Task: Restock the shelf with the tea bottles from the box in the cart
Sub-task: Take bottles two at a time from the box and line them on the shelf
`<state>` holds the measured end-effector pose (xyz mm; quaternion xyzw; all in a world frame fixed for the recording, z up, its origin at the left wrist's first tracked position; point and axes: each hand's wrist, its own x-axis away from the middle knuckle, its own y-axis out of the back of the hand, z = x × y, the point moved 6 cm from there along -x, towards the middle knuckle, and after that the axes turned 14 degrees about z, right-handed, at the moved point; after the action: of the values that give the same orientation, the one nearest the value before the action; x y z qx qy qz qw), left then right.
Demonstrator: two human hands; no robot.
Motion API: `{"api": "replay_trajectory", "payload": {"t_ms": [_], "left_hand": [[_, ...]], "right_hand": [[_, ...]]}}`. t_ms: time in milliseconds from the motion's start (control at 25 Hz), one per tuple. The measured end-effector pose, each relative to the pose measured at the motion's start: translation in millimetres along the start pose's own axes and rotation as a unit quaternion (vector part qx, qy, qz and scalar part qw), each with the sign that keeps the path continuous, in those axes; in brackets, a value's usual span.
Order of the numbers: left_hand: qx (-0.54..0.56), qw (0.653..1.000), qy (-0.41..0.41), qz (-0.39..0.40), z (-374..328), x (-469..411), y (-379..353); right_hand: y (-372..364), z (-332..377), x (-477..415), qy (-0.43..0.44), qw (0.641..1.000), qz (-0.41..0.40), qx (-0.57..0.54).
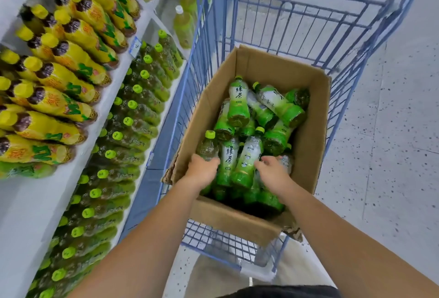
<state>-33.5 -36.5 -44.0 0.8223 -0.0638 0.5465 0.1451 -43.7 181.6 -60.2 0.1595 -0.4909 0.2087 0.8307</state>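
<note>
A tea bottle (208, 149) in the box (313, 131) is gripped by the left hand (202, 170), its long axis pointing away from the wrist, cap farthest. The right hand (273, 171) is curled among neighbouring bottles (247, 157); whether one is grasped cannot be told. The shelf (23, 202) lies left of both hands, nearer the left.

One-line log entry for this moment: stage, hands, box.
stage: picking from box in cart | left hand: grips green-capped tea bottle | right hand: among loose bottles, grip unclear | shelf: left of cart

Matt cardboard box (311, 136), glossy plastic bottles (238, 105), painted wire cart (297, 29).
</note>
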Motion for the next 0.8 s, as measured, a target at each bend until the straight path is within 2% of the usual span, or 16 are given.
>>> {"api": "replay_trajectory", "payload": {"t_ms": [80,160,320,440,520,680,800], "left_hand": [[-0.030,0.997,0.050,0.040,9,-23,-7],[-0.073,0.994,0.066,0.043,11,-39,-12],[-0.167,0.982,0.004,-0.082,10,-57,-9],[-0.289,0.952,-0.059,-0.087,3,-62,-17],[-0.354,0.929,-0.069,-0.085,0,-67,-21],[-0.323,0.945,-0.015,-0.055,5,-81,-19],[-0.341,0.940,-0.005,-0.034,6,-88,-15]], "right_hand": [[-6,-6,-18,-0.014,0.999,0.001,-0.028],[-10,-12,-38,-0.030,0.998,-0.016,-0.060],[-20,-21,-70,-0.050,0.992,-0.039,-0.109],[-13,-24,-83,-0.036,0.986,-0.075,-0.147],[-10,-27,-86,-0.037,0.983,-0.061,-0.168],[-14,-32,-91,-0.062,0.986,-0.001,-0.156],[-23,-32,-91,-0.068,0.988,0.032,-0.137]]}}
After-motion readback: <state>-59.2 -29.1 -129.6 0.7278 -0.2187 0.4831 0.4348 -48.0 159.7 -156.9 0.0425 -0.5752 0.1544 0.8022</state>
